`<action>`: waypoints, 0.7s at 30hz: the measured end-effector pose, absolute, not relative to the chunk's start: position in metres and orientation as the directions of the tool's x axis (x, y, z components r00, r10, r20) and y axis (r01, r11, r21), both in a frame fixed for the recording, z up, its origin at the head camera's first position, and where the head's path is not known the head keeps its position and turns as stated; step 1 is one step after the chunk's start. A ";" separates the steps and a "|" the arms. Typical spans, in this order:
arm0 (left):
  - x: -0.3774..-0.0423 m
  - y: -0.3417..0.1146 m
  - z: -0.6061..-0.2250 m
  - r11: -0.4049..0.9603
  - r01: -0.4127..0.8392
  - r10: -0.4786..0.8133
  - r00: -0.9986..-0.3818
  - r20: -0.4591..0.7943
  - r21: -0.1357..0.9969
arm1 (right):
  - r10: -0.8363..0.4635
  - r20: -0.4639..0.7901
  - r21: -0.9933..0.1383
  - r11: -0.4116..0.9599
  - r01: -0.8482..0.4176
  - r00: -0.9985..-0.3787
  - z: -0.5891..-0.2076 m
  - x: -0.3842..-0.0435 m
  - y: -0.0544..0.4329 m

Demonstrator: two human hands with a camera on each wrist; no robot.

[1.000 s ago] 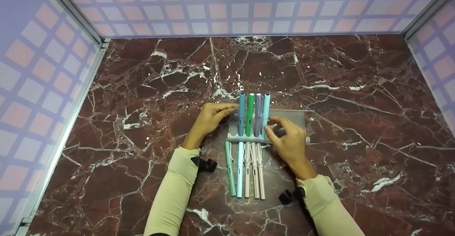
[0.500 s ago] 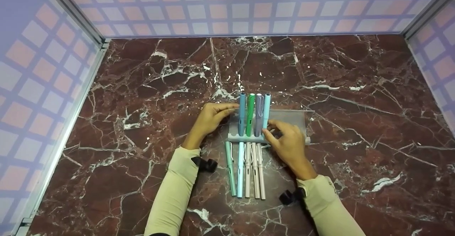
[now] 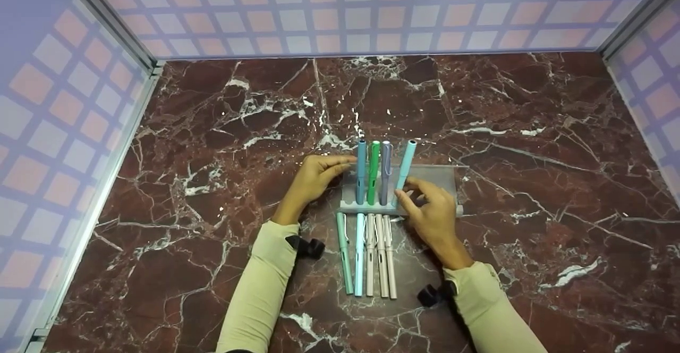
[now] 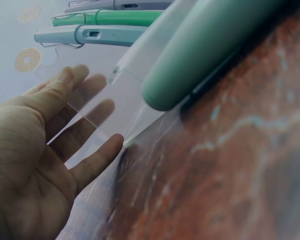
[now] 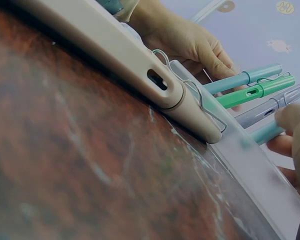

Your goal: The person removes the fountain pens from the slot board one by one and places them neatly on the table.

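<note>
A clear acrylic pen stand (image 3: 435,183) holds a blue pen (image 3: 362,172), a green pen (image 3: 374,172) and a purple-grey pen (image 3: 385,172) upright in a row. My left hand (image 3: 314,176) grips the stand's left side edge; the left wrist view shows the thumb before the clear panel and fingers behind it. With thumb and fingertips, my right hand (image 3: 433,207) pinches a light blue pen (image 3: 406,164) low on its barrel. That pen leans right, its lower end at the stand's front ledge (image 3: 348,205). In the right wrist view, the right hand (image 5: 297,135) is partly cut off.
In front of the stand lie a green pen (image 3: 344,254), a pale blue pen (image 3: 359,254) and several beige pens (image 3: 381,257), side by side on the dark red marbled table (image 3: 212,129). Patterned panels (image 3: 372,13) stand at the back and sides.
My right hand has closed its fingertips on the light blue pen, whose top has tipped from upright toward the right. The left hand stays at the stand's edge.
</note>
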State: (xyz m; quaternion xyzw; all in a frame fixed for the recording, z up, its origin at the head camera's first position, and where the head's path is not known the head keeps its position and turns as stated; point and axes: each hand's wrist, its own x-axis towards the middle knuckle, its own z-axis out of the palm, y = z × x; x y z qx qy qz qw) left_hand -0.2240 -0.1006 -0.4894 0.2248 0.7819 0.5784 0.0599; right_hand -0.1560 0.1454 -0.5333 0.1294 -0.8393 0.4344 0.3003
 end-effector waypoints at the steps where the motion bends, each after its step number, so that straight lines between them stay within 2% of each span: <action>1: -0.224 -0.101 -0.490 0.229 0.285 0.422 -0.891 0.169 0.931 | 0.059 0.625 -0.661 0.570 -0.488 -0.778 -0.534 -0.156 0.145; 10: -0.237 -0.105 -0.520 0.248 0.298 0.405 -0.896 0.181 0.922 | 0.183 0.695 -0.669 0.519 -0.531 -0.696 -0.536 -0.151 0.145; 21: -0.239 -0.106 -0.521 0.216 0.348 0.441 -0.868 0.227 0.912 | 0.142 0.688 -0.671 0.497 -0.550 -0.712 -0.535 -0.131 0.148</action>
